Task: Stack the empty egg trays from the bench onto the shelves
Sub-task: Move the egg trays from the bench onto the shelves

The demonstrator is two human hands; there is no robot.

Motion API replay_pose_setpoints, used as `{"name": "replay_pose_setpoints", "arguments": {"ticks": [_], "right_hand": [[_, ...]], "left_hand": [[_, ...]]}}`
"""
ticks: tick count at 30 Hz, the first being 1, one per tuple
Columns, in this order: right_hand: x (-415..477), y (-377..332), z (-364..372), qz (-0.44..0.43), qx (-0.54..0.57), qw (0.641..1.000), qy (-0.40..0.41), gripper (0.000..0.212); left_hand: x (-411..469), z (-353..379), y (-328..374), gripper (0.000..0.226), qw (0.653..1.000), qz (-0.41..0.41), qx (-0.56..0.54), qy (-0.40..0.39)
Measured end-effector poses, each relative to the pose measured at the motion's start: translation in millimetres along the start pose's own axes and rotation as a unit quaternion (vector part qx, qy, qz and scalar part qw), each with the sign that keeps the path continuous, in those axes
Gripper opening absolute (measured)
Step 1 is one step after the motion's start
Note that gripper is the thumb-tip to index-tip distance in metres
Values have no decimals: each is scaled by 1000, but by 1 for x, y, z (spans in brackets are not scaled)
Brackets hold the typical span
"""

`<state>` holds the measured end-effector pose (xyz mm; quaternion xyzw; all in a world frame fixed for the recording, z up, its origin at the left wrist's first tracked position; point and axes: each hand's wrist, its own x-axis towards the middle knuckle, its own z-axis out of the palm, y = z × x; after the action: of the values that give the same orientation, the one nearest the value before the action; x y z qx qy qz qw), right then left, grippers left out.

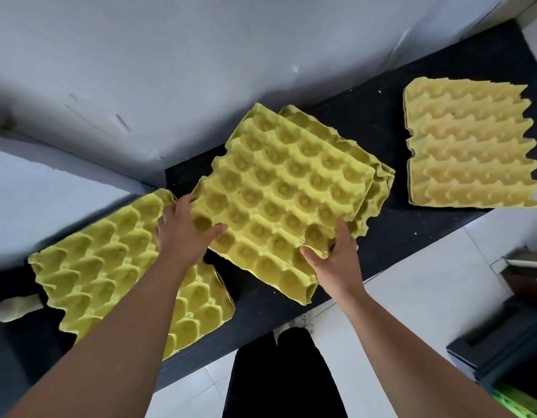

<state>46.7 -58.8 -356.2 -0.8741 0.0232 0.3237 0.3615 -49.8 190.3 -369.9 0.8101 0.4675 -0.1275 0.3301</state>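
From the head view, 3 groups of yellow egg trays lie on the dark bench [412, 230]: 1 at the left [104, 267], 1 far at the right [469, 146], and a small pile in the middle. The person takes the top middle tray [279, 194] with both hands. The left hand [183, 233] grips its left near edge, thumb laid on the cups and fingers curled over the rim; the right hand [336, 254] pinches the right near edge in the same way. The tray lies between the 2 hands and reaches away from them, over the lower tray [379, 176], which it seems to touch at the far side. I judge this moulded pulp to be very light, rough and not slippery, but easy to bend or tear at the rim, so holding 2 opposite edges is sensible. The shelves are not visible.
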Motion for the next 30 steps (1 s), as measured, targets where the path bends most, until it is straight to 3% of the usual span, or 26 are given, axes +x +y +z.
{"name": "replay_pose_setpoints", "arguments": {"ticks": [3, 7, 19, 30], "right_hand": [[-8, -8, -12, -11, 5, 1000, 10, 97], [-26, -22, -32, -30, 2, 999, 19, 99], [-112, -78, -85, -166, -15, 985, -36, 110], [-235, -94, -117, -361, -103, 919, -120, 107]], "left_hand": [[-11, -11, 8, 82, 997, 5, -74, -5], [-36, -30, 22, 80, 996, -2, -93, 8], [-188, -85, 25, 84, 971, -74, -178, 139], [-371, -108, -10, 81, 905, -148, -265, 297]]}}
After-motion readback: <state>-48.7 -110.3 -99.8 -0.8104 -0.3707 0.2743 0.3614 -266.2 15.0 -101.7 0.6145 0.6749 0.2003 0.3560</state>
